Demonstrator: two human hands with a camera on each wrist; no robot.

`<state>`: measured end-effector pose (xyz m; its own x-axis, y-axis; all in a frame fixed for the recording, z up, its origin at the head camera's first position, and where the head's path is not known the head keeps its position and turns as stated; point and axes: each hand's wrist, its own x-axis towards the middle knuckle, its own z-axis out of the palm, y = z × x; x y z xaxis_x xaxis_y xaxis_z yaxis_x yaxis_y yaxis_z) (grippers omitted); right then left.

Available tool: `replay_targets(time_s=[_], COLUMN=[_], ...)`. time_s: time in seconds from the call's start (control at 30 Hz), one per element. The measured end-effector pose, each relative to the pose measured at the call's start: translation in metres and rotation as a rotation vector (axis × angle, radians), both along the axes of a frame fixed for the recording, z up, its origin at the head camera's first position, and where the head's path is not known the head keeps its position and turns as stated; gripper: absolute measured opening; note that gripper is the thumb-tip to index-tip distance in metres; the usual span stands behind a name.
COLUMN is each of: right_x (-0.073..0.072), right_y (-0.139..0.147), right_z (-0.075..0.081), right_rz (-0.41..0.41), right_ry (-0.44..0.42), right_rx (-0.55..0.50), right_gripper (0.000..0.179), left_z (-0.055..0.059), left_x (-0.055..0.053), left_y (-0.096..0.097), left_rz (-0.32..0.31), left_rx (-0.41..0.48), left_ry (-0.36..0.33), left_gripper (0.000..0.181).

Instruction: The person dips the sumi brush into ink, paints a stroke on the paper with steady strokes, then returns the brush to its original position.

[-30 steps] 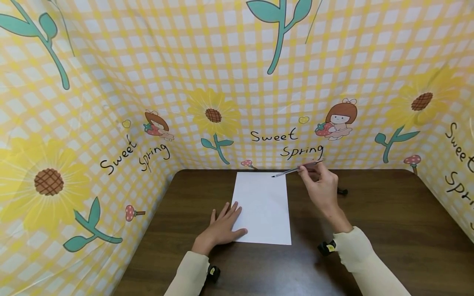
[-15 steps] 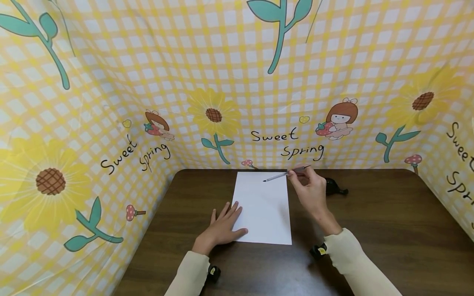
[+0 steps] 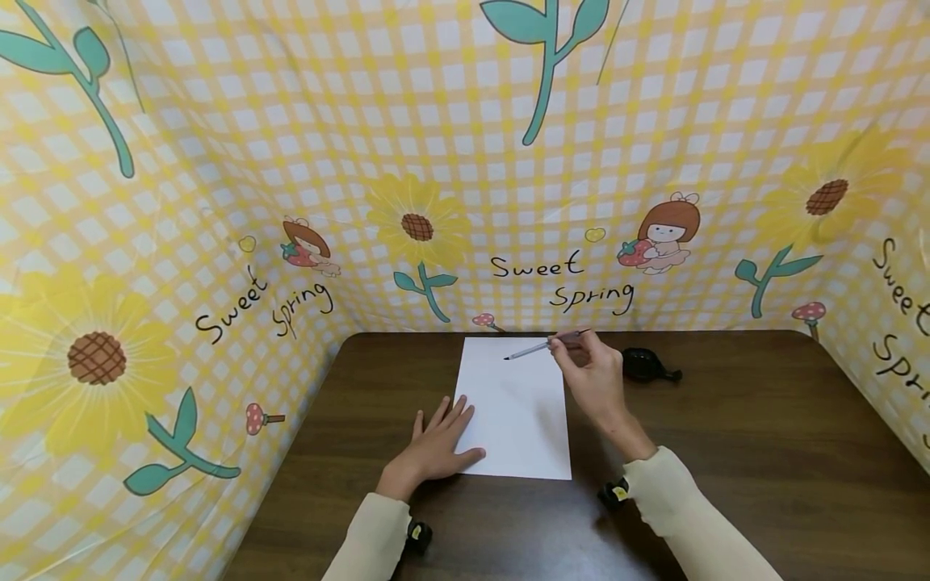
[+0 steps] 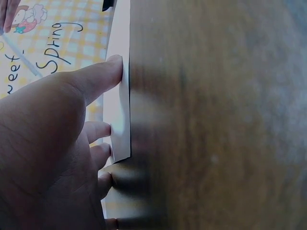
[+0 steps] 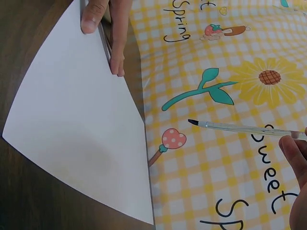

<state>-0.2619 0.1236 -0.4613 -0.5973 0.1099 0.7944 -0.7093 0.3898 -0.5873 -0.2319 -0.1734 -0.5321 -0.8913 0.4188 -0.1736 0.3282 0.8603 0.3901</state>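
A blank white sheet of paper (image 3: 512, 411) lies on the brown wooden table. My left hand (image 3: 433, 448) rests with spread fingers on its left edge, and the left wrist view shows the thumb (image 4: 103, 76) along the paper's near side. Over the far right part of the sheet, my right hand (image 3: 594, 378) pinches a slim pen (image 3: 529, 350) with a clear barrel and a dark tip. Seen from the right wrist, the pen (image 5: 240, 128) slants out from the fingertips, its tip standing off the paper.
A black rounded object with a narrow neck (image 3: 649, 365) lies on the table (image 3: 756, 420) just right of my right hand. Yellow checked cloth (image 3: 538, 202) with printed flowers rises at the table's back and sides.
My right hand has moved left and slightly nearer with the pen, now farther over the sheet. The black object has come into fuller view. My left hand and the paper have stayed put.
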Motion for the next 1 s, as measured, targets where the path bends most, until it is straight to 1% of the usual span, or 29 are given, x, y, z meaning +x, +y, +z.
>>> replay_targets(time_s=[0.2,0.43,0.77,1.0], right_x=[-0.001,-0.001,0.0,0.002], right_y=[-0.004,-0.009,-0.02,-0.028], right_z=[-0.003,-0.004,-0.007,-0.01], right_rz=[0.019,-0.001,0.027,0.043], right_ry=[-0.027,-0.067,-0.087,-0.128], right_rx=[0.011,0.055,0.056,0.056], right_gripper=[0.008,0.009,0.011,0.011], left_z=[0.0,0.001,0.0,0.0], left_x=[0.0,0.0,0.0,0.0], left_y=[0.001,0.001,0.001,0.002], left_rz=[0.006,0.007,0.013,0.017], left_rx=[0.001,-0.011,-0.012,-0.016], left_ry=[-0.004,-0.003,-0.004,-0.002], left_gripper=[0.087,0.087,0.087,0.086])
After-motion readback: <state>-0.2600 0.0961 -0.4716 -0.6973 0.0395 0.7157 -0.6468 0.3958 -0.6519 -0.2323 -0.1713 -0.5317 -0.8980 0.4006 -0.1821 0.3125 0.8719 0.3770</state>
